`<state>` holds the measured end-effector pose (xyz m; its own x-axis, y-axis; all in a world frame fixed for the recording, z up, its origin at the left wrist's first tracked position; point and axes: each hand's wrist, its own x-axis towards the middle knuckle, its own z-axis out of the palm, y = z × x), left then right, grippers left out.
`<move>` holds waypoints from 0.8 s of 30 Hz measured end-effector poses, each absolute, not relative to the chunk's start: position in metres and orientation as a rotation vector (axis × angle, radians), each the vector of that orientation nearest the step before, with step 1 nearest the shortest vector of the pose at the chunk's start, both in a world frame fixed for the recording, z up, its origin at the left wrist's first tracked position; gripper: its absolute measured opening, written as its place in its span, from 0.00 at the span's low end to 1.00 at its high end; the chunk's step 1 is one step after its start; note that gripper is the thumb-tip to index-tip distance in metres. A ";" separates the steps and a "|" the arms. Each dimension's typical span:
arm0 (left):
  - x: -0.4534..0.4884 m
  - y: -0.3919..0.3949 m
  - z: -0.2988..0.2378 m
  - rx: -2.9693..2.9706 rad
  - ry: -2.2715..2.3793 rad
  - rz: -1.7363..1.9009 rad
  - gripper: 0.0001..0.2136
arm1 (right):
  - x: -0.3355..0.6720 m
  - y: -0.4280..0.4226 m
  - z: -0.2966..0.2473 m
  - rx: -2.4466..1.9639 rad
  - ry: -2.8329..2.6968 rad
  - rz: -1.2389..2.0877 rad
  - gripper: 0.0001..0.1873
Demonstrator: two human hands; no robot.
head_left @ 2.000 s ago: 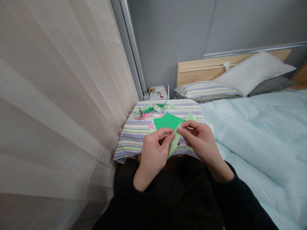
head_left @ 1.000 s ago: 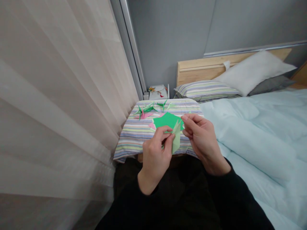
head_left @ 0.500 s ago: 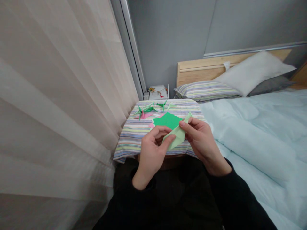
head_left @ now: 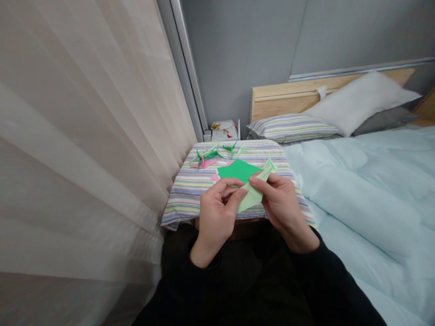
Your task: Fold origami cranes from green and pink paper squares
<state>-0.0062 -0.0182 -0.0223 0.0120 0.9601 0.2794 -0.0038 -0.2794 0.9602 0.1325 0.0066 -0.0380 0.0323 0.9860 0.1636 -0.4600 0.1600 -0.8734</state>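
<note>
A pale green origami paper piece [head_left: 253, 194], folded into a long narrow point, is pinched between my left hand [head_left: 217, 210] and my right hand [head_left: 280, 203]. Its tip sticks up past my right fingers. Behind my hands a flat square of bright green origami paper [head_left: 237, 170] lies on the striped cloth, with pink paper [head_left: 215, 177] peeking out at its left corner. Several finished green paper cranes [head_left: 209, 155] and a pink one [head_left: 203, 163] sit further back.
The striped cloth [head_left: 183, 203] covers a low surface between a sheer beige curtain [head_left: 84, 136] on the left and a bed with a pale blue duvet [head_left: 367, 199] on the right. Pillows [head_left: 292, 127] lie against a wooden headboard [head_left: 288, 97]. A small white box [head_left: 224, 132] stands behind.
The pale green piece has swung from upright to slanting up to the right, its tip now showing above my right hand. Both hands have shifted slightly closer together over the cloth.
</note>
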 end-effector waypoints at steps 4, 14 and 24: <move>-0.013 -0.015 -0.028 1.439 1.103 1.447 0.04 | 0.150 0.023 -0.034 -0.694 -0.818 1.098 0.11; -0.011 -0.002 -0.039 1.586 1.122 1.347 0.08 | 0.147 0.021 -0.051 -0.802 -1.049 1.132 0.16; -0.009 -0.005 -0.052 1.289 0.726 1.517 0.34 | 0.145 0.026 -0.050 -0.736 -0.666 1.026 0.14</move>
<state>-0.0094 -0.0046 -0.0519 0.0415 0.9280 0.3702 -0.2937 -0.3428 0.8923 0.1451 0.0263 -0.0503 0.3703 0.9177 0.1441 -0.5048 0.3290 -0.7981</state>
